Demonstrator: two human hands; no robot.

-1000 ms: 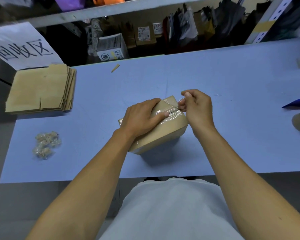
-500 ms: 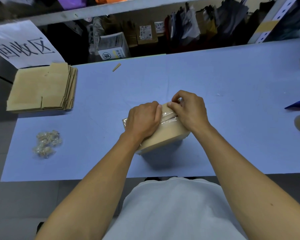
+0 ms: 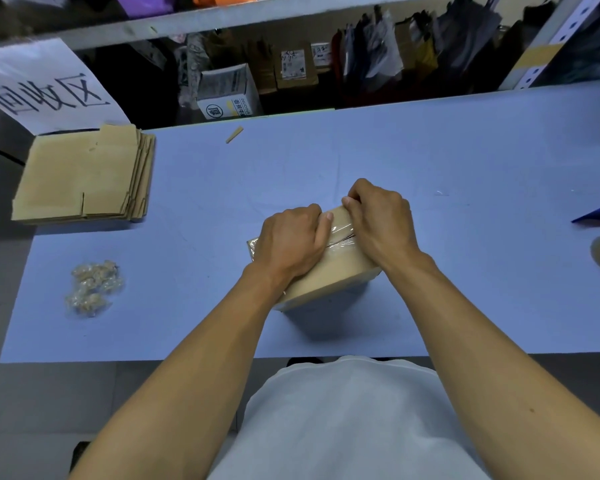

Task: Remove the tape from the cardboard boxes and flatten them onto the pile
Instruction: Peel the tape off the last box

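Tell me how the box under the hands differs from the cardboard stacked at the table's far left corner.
The box is still folded up as a solid block, while the pile is flattened sheets with open flaps. Clear tape wraps the box; the pile shows none. Both the left hand and the right hand grip the box; the pile lies untouched. Both are plain brown cardboard.

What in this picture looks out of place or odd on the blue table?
Little stands out. A small cardboard scrap lies alone near the table's far edge, apart from the flattened pile. The crumpled tape wads lie loose at the left. The box under both hands sits askew to the table edge.
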